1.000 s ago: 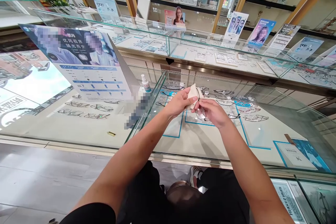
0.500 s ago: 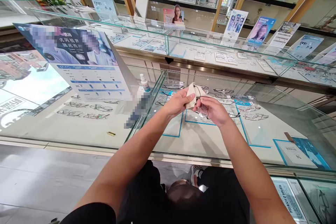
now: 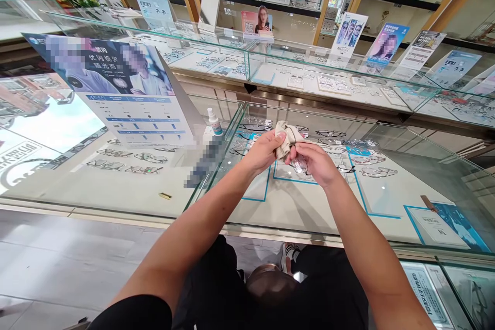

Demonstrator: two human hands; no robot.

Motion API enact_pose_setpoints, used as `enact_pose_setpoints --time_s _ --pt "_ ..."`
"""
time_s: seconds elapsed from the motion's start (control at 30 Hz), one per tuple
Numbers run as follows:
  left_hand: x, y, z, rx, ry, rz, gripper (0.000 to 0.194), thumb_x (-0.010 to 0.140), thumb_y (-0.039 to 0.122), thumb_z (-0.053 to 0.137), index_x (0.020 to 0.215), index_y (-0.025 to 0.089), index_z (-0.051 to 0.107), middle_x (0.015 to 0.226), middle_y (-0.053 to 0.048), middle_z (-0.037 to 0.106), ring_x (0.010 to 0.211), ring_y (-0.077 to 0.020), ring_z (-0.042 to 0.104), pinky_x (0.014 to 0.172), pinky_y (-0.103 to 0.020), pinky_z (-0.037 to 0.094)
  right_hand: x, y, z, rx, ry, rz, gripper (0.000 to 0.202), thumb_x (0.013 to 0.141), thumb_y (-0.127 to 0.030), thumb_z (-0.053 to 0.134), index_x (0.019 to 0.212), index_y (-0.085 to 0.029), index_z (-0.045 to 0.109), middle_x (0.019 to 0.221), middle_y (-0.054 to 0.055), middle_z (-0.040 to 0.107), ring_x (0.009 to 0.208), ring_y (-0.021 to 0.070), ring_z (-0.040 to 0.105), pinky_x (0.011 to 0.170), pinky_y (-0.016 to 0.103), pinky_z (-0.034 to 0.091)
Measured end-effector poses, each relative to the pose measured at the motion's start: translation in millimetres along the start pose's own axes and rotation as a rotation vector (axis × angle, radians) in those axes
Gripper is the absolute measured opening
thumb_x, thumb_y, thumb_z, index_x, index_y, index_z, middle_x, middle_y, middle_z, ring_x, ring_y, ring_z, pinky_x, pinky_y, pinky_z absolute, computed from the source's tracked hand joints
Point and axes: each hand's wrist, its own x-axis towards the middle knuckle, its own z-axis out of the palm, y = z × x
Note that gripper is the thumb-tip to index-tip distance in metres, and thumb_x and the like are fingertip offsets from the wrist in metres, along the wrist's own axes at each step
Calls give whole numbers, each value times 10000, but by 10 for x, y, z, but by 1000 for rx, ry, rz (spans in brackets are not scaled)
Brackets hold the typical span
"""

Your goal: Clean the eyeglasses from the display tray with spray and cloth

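Over the glass counter, my left hand (image 3: 265,150) is closed on a beige cleaning cloth (image 3: 283,136), thumb pressed on its front. The cloth is bunched around part of a pair of eyeglasses (image 3: 300,165). Close beside it, my right hand (image 3: 320,164) pinches the eyeglasses with bent fingers. One clear lens shows below the right fingers; the rest of the frame is largely hidden by cloth and fingers. Both hands almost touch each other.
Under the glass countertop lie several display glasses (image 3: 373,171). A white spray bottle (image 3: 214,122) stands left of my hands, near a large tented sign (image 3: 143,113). A small gold piece (image 3: 165,196) lies at the front left. Another glass showcase (image 3: 286,80) runs behind.
The cloth's folds have shifted slightly around the eyeglasses, and my left hand has moved a little with it. My right hand keeps its pinch almost unchanged.
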Motion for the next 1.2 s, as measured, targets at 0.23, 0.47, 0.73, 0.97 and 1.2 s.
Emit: enact_pose_setpoints --time_s 0.23,0.47,0.73,0.97,1.2 --pt "-19 -84 79 45 152 49 494 866 588 859 998 158 655 591 15 673 416 -98 545 436 -219 395 16 62 58 12 14 4 324 892 -502 792 757 -207 784 805 57 712 741 188 596 693 321 435" --pt "-11 -78 65 19 143 21 598 931 730 711 907 134 677 539 -15 642 393 -115 534 417 -237 383 -6 25 96 -33 -17 2 362 902 -532 781 780 -191 785 844 80 746 771 185 585 703 322 427" --pt "-18 -41 85 12 94 23 527 832 552 905 1060 148 656 632 16 682 453 -82 549 473 -207 409 -10 5 63 30 31 3 330 875 -523 799 762 -215 768 773 56 709 719 186 565 673 327 418" --pt "-17 -137 101 47 231 34 603 927 764 689 906 162 667 492 20 593 369 -115 502 404 -238 337 10 54 140 -83 -1 -10 397 893 -581 776 755 -208 780 808 71 747 746 187 561 697 325 431" --pt "22 -61 24 -82 218 -1 616 929 703 738 1112 116 764 692 -32 720 583 -141 632 660 -273 550 -24 -55 16 -24 69 -67 305 933 -502 738 842 -215 786 867 72 776 777 202 595 763 348 455"
